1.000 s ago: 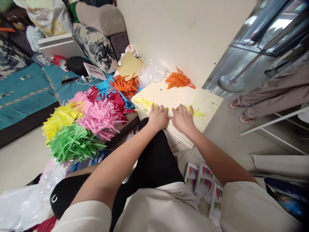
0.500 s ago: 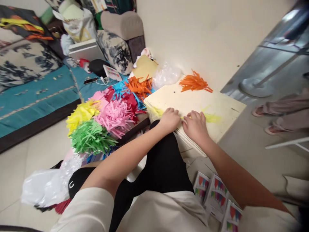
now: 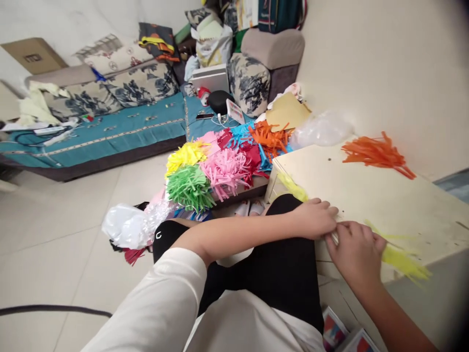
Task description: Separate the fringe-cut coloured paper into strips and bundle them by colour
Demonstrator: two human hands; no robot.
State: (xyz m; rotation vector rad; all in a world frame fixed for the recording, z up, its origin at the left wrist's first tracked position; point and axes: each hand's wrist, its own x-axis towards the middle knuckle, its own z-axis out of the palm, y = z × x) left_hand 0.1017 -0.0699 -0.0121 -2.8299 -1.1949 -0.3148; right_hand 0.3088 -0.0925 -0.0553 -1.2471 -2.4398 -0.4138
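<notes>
yellow paper fringe lies along the near edge of the tabletop, long axis slanting from upper left to lower right, one frayed end pointing out past each hand's fingers. the left hand reaches in palm down, its fingers curled over the middle, grip hidden; the right hand angles up beside it, fingers bent, thumb and forefinger nearly closed on the twisted middle.
</notes>
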